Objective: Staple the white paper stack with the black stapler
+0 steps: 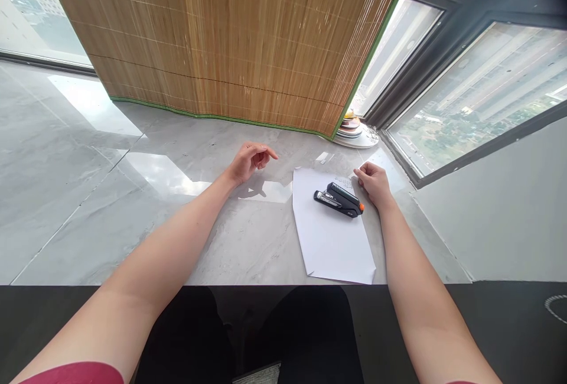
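Your stapler (339, 199) is black with a small orange tip at its right end and a bright metal strip showing along its left end; it lies closed and slanted on the upper part of a stack of white paper (330, 236), which sits on the grey marble counter (133, 195). Your right hand (374, 184) rests just beside the stapler's orange end, fingers loosely curled on the top right corner of the paper, gripping nothing. Your left hand (250, 160) hovers well to the left of the paper, fingers half curled and empty. The paper's lower edge comes close to the counter's front edge, near your lap. A bamboo blind (230, 41) hangs down to the counter behind your hands, and a small stack of dishes (352, 130) sits at the window corner. Bare counter stretches wide to your left; on the right the wall closes in near your forearm.
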The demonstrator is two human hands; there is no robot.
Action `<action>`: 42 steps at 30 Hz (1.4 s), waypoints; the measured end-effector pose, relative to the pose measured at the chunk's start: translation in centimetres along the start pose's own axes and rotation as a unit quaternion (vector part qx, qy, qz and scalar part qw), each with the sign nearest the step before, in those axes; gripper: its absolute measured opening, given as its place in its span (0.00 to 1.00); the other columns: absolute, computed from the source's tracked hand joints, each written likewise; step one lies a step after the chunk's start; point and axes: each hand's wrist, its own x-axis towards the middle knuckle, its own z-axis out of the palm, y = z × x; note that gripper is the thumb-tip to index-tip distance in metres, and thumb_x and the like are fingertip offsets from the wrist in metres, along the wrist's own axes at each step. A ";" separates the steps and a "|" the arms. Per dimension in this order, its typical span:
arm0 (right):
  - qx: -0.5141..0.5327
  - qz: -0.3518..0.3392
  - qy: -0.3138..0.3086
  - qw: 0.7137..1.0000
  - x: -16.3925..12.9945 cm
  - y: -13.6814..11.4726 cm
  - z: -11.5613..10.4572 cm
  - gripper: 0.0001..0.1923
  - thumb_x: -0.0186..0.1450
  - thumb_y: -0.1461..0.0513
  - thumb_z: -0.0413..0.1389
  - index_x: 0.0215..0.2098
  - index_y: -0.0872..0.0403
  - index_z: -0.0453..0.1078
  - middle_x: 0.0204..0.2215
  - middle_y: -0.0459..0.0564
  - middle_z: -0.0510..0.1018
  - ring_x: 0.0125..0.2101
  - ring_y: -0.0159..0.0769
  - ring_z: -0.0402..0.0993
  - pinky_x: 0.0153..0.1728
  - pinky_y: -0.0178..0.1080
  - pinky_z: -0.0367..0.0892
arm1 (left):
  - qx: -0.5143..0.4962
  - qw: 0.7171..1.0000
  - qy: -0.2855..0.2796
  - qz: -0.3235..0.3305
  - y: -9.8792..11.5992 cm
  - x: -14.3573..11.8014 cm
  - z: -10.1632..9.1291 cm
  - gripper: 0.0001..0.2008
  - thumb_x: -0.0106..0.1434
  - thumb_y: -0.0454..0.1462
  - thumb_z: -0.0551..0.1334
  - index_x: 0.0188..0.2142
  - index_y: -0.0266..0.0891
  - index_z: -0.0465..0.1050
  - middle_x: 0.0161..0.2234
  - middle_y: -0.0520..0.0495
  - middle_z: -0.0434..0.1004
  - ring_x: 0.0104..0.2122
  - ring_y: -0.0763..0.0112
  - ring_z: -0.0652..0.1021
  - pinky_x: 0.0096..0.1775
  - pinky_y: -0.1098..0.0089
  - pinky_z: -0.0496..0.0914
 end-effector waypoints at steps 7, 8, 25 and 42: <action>-0.056 -0.027 0.007 0.998 0.2 0.3 -0.1 0.16 0.61 0.54 0.63 0.26 0.49 0.61 0.18 0.39 0.64 0.20 0.30 0.60 0.24 0.36 0.58 | -0.008 1.000 0.007 0.010 -0.4 0.2 -0.2 0.18 0.64 0.46 0.65 0.30 0.36 0.87 0.17 0.50 0.65 0.19 0.75 0.63 0.26 0.69 0.58; -0.081 -0.051 0.017 0.995 0.1 0.2 0.1 0.16 0.62 0.53 0.63 0.26 0.49 0.62 0.19 0.40 0.66 0.21 0.32 0.62 0.25 0.37 0.60 | -0.008 1.000 0.009 0.010 -0.4 0.2 -0.2 0.17 0.64 0.46 0.65 0.30 0.36 0.87 0.17 0.50 0.65 0.19 0.75 0.63 0.26 0.69 0.58; -0.344 -0.252 -0.238 0.873 -0.7 -2.3 5.5 0.34 0.79 0.46 0.45 0.76 0.52 0.58 0.78 0.57 0.55 0.77 0.53 0.51 0.77 0.60 0.47 | -0.033 0.999 0.004 -0.021 -0.6 0.6 0.2 0.30 0.64 0.64 0.68 0.33 0.37 0.80 0.13 0.57 0.62 0.12 0.79 0.59 0.19 0.73 0.60; -0.382 -0.251 -0.248 0.854 -0.4 -2.7 6.2 0.35 0.78 0.51 0.43 0.79 0.53 0.50 0.77 0.61 0.58 0.77 0.51 0.53 0.76 0.62 0.50 | 0.171 0.970 0.174 -0.004 -0.8 -1.2 1.4 0.25 0.72 0.53 0.62 0.23 0.41 0.67 0.13 0.58 0.57 0.14 0.77 0.58 0.23 0.72 0.55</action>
